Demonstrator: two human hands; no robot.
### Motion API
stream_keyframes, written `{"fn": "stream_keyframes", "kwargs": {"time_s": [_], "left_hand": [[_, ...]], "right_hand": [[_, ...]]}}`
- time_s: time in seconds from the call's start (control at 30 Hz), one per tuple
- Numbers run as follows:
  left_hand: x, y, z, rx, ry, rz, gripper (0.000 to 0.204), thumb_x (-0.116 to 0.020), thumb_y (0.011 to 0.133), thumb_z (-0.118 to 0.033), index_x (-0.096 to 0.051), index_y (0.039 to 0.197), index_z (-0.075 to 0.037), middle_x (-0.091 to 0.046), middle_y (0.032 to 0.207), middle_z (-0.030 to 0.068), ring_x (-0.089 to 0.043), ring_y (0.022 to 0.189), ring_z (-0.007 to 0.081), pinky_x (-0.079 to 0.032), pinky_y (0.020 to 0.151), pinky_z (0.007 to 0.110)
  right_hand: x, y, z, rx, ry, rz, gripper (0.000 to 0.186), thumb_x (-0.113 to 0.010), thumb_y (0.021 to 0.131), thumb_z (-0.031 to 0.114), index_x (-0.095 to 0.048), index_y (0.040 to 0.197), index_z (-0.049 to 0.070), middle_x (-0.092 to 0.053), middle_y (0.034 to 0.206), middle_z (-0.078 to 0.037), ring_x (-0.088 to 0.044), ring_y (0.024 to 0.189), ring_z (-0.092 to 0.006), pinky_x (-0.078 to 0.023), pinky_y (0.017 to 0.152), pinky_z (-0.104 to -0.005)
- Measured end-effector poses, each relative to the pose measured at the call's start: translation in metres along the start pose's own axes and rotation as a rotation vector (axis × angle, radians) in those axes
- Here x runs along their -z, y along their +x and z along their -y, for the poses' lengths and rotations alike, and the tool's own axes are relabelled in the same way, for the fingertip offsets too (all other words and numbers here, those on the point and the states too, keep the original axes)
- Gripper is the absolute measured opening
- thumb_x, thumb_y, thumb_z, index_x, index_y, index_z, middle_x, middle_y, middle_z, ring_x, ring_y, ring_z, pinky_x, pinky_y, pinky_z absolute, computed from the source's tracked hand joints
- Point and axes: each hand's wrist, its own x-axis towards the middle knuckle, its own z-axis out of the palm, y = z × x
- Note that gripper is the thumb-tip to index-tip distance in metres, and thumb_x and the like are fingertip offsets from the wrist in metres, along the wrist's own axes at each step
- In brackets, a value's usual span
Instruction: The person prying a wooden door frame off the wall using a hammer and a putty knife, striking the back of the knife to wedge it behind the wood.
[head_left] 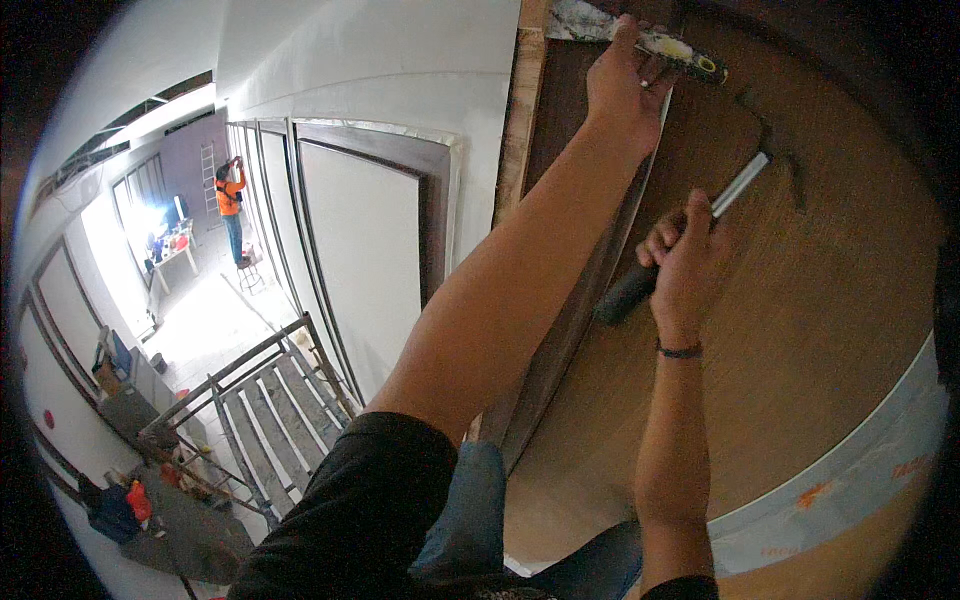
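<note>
My left hand (628, 85) is raised at the top of a brown wood-grain door panel (600, 430). Its fingers close around a chisel (690, 52) with a white-smeared, stained length and a black-and-yellow butt end. The chisel lies across the dark brown frame strip (575, 95) along the panel's left edge; its tip is out of view. Lower and to the right, my right hand (688, 255) grips a hammer (741, 186) by its black handle. The metal shaft slants up to the right, and the dark head blends into the brown surface, apart from the chisel.
Left of the frame stand a white wall (400, 95) and a white panel in a dark frame (365, 220). Below is a slatted metal scaffold platform (270, 420). Farther off, a person in orange (230, 200) stands on a stool (248, 270) near a ladder (209, 170) and a cluttered table (175, 250).
</note>
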Motion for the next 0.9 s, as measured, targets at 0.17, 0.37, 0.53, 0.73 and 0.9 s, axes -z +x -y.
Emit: {"fn": "stream_keyframes", "kwargs": {"time_s": [0.17, 0.37, 0.53, 0.73, 0.9], "left_hand": [[-0.003, 0.0, -0.001, 0.022, 0.003, -0.029, 0.027, -0.048, 0.096, -0.028, -0.053, 0.108, -0.005, -0.055, 0.094, 0.0061, -0.055, 0.087, 0.0202, -0.047, 0.083, 0.039], [0.001, -0.003, -0.01, 0.053, 0.006, 0.009, 0.039, -0.046, 0.096, -0.034, -0.037, 0.122, -0.006, -0.043, 0.114, 0.0095, -0.045, 0.106, 0.0234, -0.039, 0.092, 0.039], [-0.008, -0.013, -0.009, 0.073, 0.022, 0.073, 0.06, -0.043, 0.096, -0.041, -0.021, 0.145, -0.013, -0.032, 0.142, 0.0103, -0.035, 0.129, 0.0266, -0.029, 0.107, 0.039], [0.01, 0.007, -0.017, 0.105, 0.015, 0.083, 0.058, -0.046, 0.095, -0.042, -0.029, 0.14, -0.011, -0.039, 0.135, 0.0088, -0.044, 0.118, 0.0254, -0.033, 0.102, 0.042], [-0.02, 0.0, -0.033, 0.218, -0.092, -0.08, 0.037, -0.047, 0.095, -0.038, -0.048, 0.118, -0.01, -0.055, 0.11, 0.0079, -0.054, 0.099, 0.0224, -0.044, 0.087, 0.04]], "right_hand": [[0.023, 0.005, 0.012, -0.328, 0.756, -0.242, 0.025, -0.046, 0.095, 0.035, -0.047, 0.085, 0.012, -0.041, 0.061, 0.003, -0.038, 0.048, -0.0076, -0.035, 0.045, -0.0246], [0.032, 0.008, 0.012, -0.439, 0.427, 0.046, 0.028, -0.046, 0.096, 0.034, -0.045, 0.079, 0.012, -0.04, 0.059, 0.003, -0.037, 0.049, -0.0079, -0.034, 0.048, -0.0251], [0.011, 0.005, 0.036, -0.412, 0.634, -0.059, 0.03, -0.047, 0.096, 0.034, -0.042, 0.076, 0.012, -0.038, 0.058, 0.003, -0.036, 0.048, -0.0079, -0.034, 0.046, -0.026], [-0.016, -0.023, 0.039, -0.517, 0.554, -0.113, 0.027, -0.049, 0.095, 0.034, -0.039, 0.087, 0.011, -0.038, 0.056, 0.002, -0.036, 0.045, -0.0088, -0.035, 0.044, -0.027], [-0.066, -0.051, 0.008, -0.476, 0.684, -0.002, 0.026, -0.053, 0.094, 0.029, -0.039, 0.1, 0.008, -0.038, 0.054, 0.002, -0.037, 0.043, -0.0083, -0.037, 0.041, -0.028]]}}
